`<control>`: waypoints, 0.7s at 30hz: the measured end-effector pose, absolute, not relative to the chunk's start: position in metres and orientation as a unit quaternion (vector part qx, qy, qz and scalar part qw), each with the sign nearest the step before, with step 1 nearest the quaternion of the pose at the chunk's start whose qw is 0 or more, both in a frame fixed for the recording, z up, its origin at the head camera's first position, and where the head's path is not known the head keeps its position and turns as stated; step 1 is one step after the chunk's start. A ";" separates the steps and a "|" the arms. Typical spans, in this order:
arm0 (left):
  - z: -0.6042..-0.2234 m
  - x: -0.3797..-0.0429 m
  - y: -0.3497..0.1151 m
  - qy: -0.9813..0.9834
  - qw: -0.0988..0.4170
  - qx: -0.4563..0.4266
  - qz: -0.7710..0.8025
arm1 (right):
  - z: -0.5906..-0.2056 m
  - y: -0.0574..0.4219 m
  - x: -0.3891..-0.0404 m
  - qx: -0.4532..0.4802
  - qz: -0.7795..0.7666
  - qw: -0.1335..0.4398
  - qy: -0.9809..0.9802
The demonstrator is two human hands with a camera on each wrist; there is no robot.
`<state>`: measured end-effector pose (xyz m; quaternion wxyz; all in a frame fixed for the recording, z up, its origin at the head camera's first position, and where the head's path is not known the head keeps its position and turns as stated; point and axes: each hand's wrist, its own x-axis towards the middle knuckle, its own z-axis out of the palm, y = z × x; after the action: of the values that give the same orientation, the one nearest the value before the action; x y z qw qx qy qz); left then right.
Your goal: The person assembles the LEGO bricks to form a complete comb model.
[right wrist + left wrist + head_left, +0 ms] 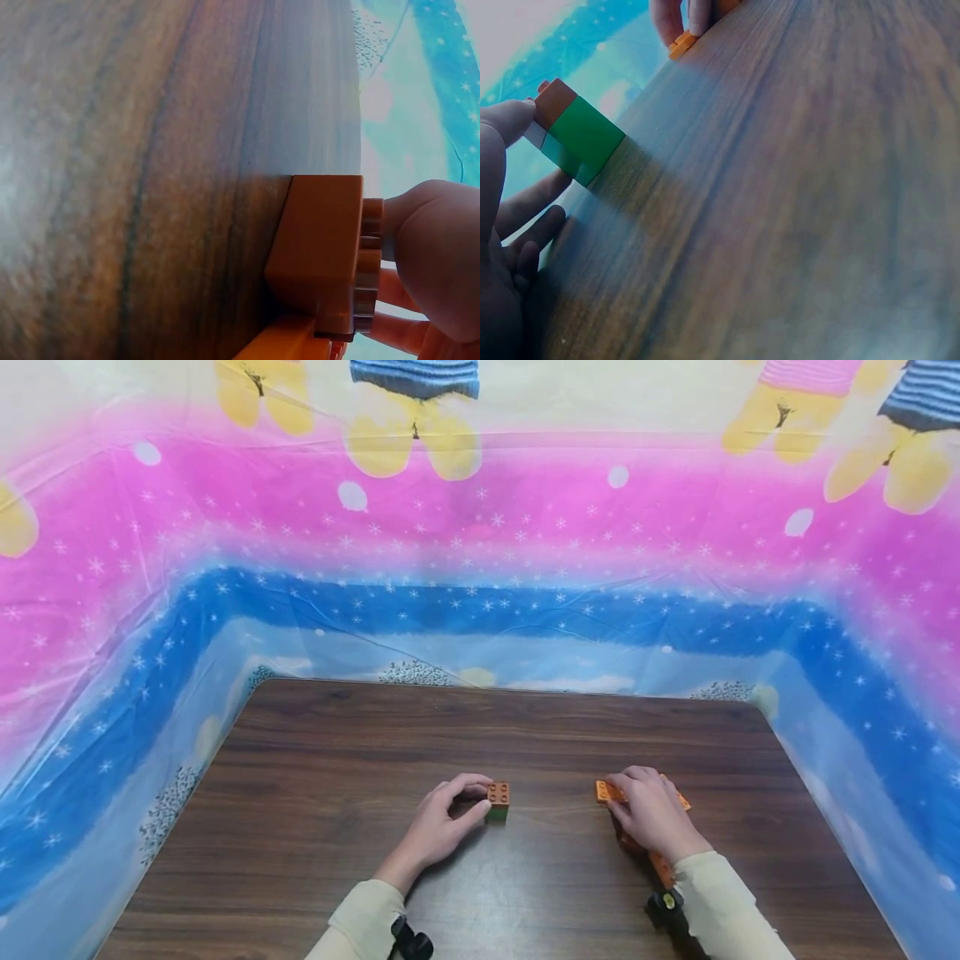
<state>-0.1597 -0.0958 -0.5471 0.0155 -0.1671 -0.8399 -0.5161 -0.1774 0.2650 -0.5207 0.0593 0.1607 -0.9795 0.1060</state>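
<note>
A small toy-brick stack stands upright near the table's middle, a brown-orange studded brick over a green part. My left hand holds it from the left between thumb and fingers. To the right, my right hand is palm down over several orange bricks, its thumb and fingertips around a flat orange brick. Beneath that hand stands a brown-orange brick with studs towards the thumb, and a brighter orange brick adjoins it. The palm hides much of this group.
Another orange piece shows beyond the right hand, and an orange brick lies beside the right wrist. The dark wood table has a patterned pink and blue cloth around its back and sides.
</note>
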 end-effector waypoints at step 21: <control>-0.546 -0.160 -0.096 -0.837 0.011 -0.169 -0.521 | -0.516 0.268 -0.179 0.165 0.164 0.097 -0.968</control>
<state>-0.1597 -0.0955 -0.5464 0.0106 -0.1692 -0.8368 -0.5207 -0.1786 0.2676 -0.5158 0.0969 0.1648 -0.9677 0.1645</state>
